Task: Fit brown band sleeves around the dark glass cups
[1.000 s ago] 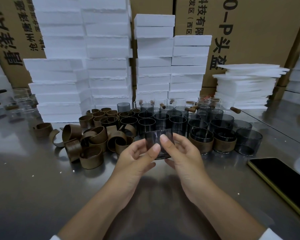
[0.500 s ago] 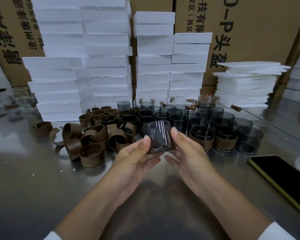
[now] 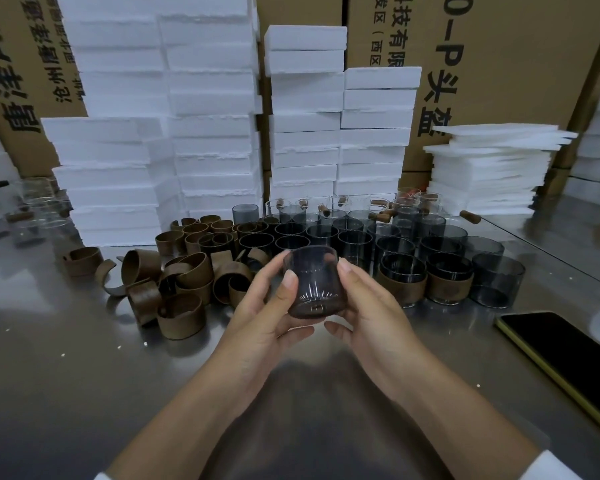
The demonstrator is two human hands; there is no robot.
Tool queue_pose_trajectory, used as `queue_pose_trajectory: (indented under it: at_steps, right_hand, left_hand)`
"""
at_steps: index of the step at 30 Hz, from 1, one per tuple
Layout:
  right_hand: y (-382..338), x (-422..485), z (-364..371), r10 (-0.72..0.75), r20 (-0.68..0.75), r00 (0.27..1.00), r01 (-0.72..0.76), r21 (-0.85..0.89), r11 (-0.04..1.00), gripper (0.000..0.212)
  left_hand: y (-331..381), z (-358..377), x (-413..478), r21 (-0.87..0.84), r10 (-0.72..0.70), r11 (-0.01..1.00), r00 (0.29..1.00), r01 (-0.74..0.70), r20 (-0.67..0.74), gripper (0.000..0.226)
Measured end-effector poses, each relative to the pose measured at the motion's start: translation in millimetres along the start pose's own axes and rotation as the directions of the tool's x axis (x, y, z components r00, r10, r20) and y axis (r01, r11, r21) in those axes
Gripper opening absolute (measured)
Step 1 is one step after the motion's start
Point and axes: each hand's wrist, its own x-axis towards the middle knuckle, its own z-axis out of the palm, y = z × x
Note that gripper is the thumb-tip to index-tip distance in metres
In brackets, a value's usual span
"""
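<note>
I hold one dark glass cup (image 3: 314, 284) upright above the metal table, my left hand (image 3: 267, 310) on its left side and my right hand (image 3: 368, 306) on its right. No band is on it. A heap of loose brown band sleeves (image 3: 181, 282) lies to the left. Behind my hands stand several bare dark cups (image 3: 354, 237). Two cups with brown bands fitted (image 3: 400, 282) (image 3: 449, 282) stand at the front right of that group.
Stacks of white foam blocks (image 3: 208, 133) and thin foam sheets (image 3: 492, 168) line the back, with cardboard boxes behind. A black phone (image 3: 565, 358) lies at the right. Clear glasses (image 3: 39, 209) stand at the far left.
The cup was tipped on its side half a second ago; now it is upright with its mouth up. Both hands stay on it.
</note>
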Motion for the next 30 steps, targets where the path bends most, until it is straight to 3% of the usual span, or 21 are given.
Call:
queue_pose_trajectory:
  at_steps: [3,6,8,13,18,21,24,27,30]
  right_hand:
    - [1.9,1.6,1.0,0.057,-0.065,0.996,-0.055,0.037,0.998,0.031]
    - [1.0,3.0,1.2,0.091,-0.117,0.989,-0.086,0.048,0.995,0.038]
    - [1.5,4.0,0.4,0.071,-0.141,0.987,-0.078,-0.048,0.996,0.051]
    - [4.2,-1.7,2.4,-0.035,-0.030,0.999,0.026,-0.241,0.970,0.082]
    - [3.1,-3.7,2.7,-0.029,-0.077,0.997,0.012,-0.218,0.976,0.073]
    - [3.5,-2.5,1.8,-0.020,-0.109,0.994,0.003,-0.156,0.988,0.056]
    - [2.9,1.7,-0.5,0.022,-0.191,0.981,-0.035,-0.062,0.998,0.042]
    - [2.4,4.1,-0.9,0.069,-0.255,0.965,-0.075,-0.014,0.997,0.038]
    - [3.0,3.6,0.6,0.079,-0.246,0.966,-0.083,-0.009,0.996,0.039]
  left_hand:
    - [-1.1,0.9,-0.6,0.105,0.000,0.994,1.000,-0.002,0.018,0.061]
    - [-4.6,-0.4,-0.6,0.197,0.017,0.980,0.999,-0.023,0.035,0.064]
    - [-6.8,-0.5,0.7,0.235,0.038,0.971,0.999,-0.035,-0.006,0.063]
    - [-6.4,-3.6,3.9,0.102,-0.002,0.995,0.992,0.015,-0.126,0.063]
    - [-8.1,-5.9,6.9,0.184,0.006,0.983,0.989,0.021,-0.148,0.060]
    - [-3.8,-8.8,4.5,0.425,0.084,0.905,0.991,-0.031,-0.105,0.055]
    - [-3.9,-19.3,6.2,0.584,0.198,0.810,0.961,-0.050,-0.194,0.051]
    - [-6.8,-32.1,11.0,0.806,0.347,0.592,0.898,0.014,-0.271,0.027]
    - [-12.3,-42.4,14.4,0.859,0.399,0.508,0.868,0.060,-0.297,0.034]
